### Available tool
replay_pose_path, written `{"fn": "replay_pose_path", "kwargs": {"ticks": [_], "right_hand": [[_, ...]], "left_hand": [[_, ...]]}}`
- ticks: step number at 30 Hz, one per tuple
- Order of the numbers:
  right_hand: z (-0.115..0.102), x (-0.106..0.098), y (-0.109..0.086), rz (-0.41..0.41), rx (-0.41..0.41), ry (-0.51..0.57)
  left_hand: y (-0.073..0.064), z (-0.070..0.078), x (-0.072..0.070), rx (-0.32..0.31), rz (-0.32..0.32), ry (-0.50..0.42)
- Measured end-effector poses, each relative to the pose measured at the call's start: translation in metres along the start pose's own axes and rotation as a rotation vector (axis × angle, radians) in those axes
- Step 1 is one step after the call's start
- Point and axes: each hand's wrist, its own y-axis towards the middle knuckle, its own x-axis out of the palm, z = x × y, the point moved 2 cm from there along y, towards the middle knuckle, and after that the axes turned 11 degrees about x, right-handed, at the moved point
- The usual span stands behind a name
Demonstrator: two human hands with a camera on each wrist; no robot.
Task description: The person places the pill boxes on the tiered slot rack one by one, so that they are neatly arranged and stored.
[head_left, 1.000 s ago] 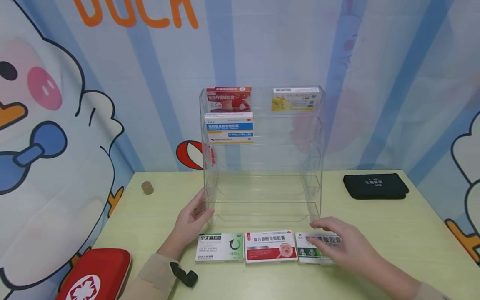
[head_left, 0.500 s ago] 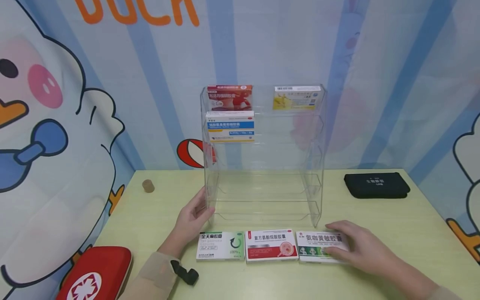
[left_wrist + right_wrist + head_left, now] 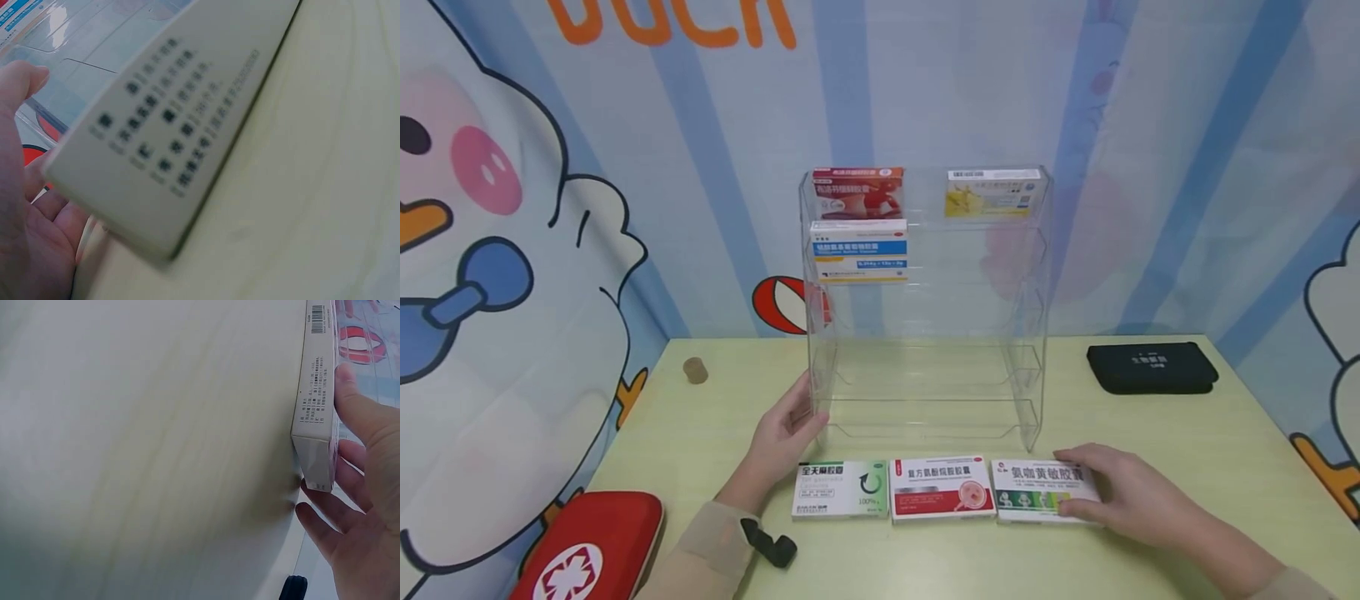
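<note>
Left fingers grip the rack, right fingers the rightmost box, hiding its end.

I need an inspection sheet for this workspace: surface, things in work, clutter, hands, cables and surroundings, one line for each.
Surface: pale yellow-green table, faintly streaked.
Job's things: clear tiered rack upright, with red capsule box and yellow-and-white medicine box on the top tier, blue-and-white capsule box one tier below; in front, green-arrow capsule box, red-and-white capsule box and green-banded capsule box lie in a row.
Clutter: red case, black pouch, small brown cylinder.
Hands: left hand holds the rack's lower left side; right hand grips the green-banded box's right end.
Cables: nothing seen.
Surroundings: blue-striped cartoon backdrop.
</note>
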Motion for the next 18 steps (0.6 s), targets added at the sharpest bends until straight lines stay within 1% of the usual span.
{"fn": "replay_pose_path", "kwargs": {"ticks": [3, 7, 9, 11, 15, 18], "right_hand": [[-0.001, -0.002, -0.001, 0.035, -0.021, -0.022], [-0.005, -0.007, -0.001, 0.107, -0.062, -0.071], [-0.007, -0.011, 0.0, 0.122, -0.057, -0.083], [-0.009, -0.014, -0.001, 0.114, -0.04, -0.081], [-0.013, -0.022, -0.001, 0.064, 0.003, -0.087], [-0.017, -0.03, -0.001, 0.041, -0.007, -0.082]], "left_hand": [[0.001, 0.001, 0.0, 0.001, -0.004, -0.001], [0.0, 0.001, -0.001, 0.0, -0.001, -0.001], [0.0, 0.001, -0.001, 0.001, 0.001, -0.006], [0.0, 0.001, -0.001, 0.004, 0.004, -0.01], [0.0, 0.001, 0.0, 0.005, -0.002, -0.013], [0.0, 0.001, 0.0, 0.001, -0.004, -0.014]]}}
